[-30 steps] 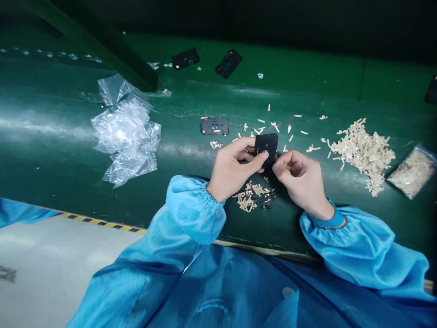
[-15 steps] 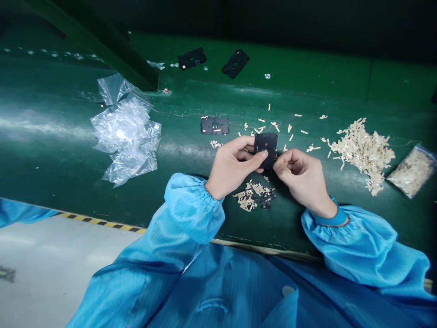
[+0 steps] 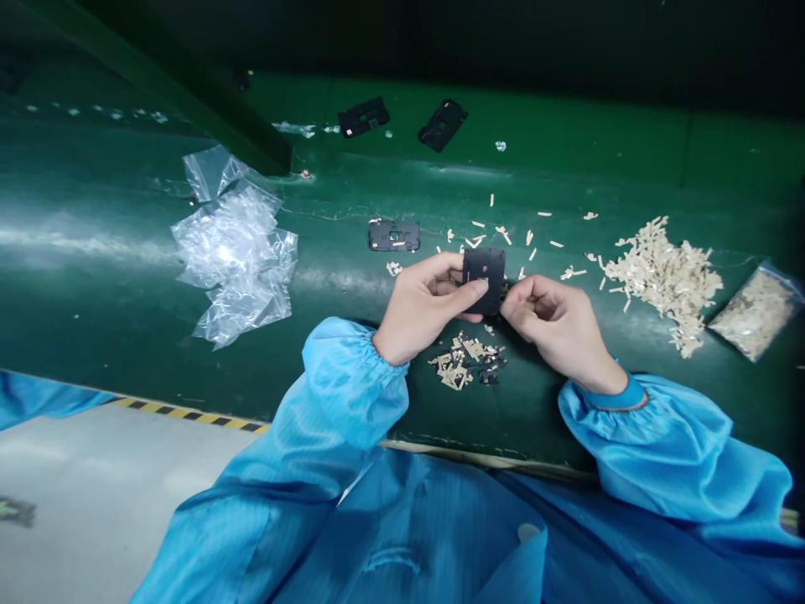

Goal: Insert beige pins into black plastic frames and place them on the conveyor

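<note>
Above a green bench point(image 3: 340, 289), a black plate point(image 3: 494, 292) is clasped between thumb and fingers by the left hand point(image 3: 423, 304), apparently so that its right edge is left exposed. There, the right hand point(image 3: 557, 325) is pinched closed; whether a piece is gripped cannot be told. Pale strips point(image 3: 670, 273) are heaped at right, seemingly for easy reach.

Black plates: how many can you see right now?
4: one plate in the left hand, a second on the green table beyond that hand, a third and fourth farther back. Shadows may hide more.
</note>
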`<action>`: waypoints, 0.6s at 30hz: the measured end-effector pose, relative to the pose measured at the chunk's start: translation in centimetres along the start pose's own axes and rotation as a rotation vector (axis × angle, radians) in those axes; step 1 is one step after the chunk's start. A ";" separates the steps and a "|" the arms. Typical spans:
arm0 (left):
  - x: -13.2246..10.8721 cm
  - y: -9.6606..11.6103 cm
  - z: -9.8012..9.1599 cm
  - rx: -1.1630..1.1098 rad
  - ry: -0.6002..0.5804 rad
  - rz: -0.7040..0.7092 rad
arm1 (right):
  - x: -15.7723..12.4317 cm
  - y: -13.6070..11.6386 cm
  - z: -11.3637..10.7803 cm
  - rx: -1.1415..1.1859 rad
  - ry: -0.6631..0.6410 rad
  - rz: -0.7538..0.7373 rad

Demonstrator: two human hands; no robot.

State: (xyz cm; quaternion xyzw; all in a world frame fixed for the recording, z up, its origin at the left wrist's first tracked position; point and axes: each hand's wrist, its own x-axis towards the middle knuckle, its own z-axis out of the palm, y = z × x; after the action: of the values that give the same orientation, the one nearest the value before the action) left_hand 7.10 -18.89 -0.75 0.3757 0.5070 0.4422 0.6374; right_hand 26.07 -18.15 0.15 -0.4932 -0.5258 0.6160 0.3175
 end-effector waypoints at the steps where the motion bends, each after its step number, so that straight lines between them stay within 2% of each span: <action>1: 0.0 0.0 -0.1 -0.010 -0.007 -0.006 | 0.0 -0.1 -0.1 0.016 -0.017 0.002; 11: 0.0 -0.2 -0.6 -0.103 -0.088 -0.110 | -0.3 0.7 -0.2 0.273 -0.172 0.074; 18: 0.1 -0.4 -0.6 -0.104 -0.087 -0.095 | -0.4 1.0 -0.1 0.294 -0.164 0.083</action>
State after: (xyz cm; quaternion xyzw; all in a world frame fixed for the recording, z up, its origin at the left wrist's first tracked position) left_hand 6.57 -18.93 -1.24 0.3363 0.4724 0.4207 0.6976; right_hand 26.36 -18.71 -0.73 -0.4111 -0.4332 0.7370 0.3166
